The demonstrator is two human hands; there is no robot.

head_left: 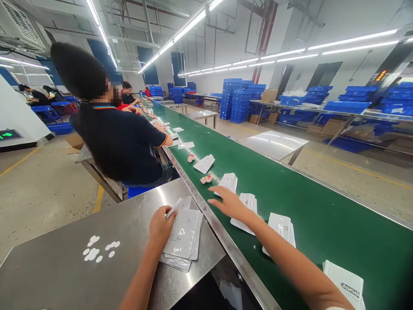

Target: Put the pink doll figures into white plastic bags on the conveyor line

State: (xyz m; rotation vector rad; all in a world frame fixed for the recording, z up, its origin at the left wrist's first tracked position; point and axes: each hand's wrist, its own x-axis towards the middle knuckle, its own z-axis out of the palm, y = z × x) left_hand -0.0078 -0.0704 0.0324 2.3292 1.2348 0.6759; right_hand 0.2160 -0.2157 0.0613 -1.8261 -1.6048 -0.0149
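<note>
My left hand [160,227] is closed on the upper edge of a white plastic pouch [183,232], the top one of a pile on the metal table. A loose flap stands up beside its fingers. Over the green belt, my right hand [229,202] reaches out with its fingers apart, holding nothing. Just beyond its fingertips lies a small pink and red item [206,178], too small to name. A white pouch [228,181] lies partly behind this hand. Another pouch [248,202] rests by the wrist, and further pouches [282,230] lie nearer me.
The green conveyor belt [316,206] runs away along a metal rail. White round stickers [93,254] dot the steel table [58,275]. A co-worker [119,137] sits ahead at the belt's left side. Blue crates [240,101] are stacked beyond a low steel table [274,142].
</note>
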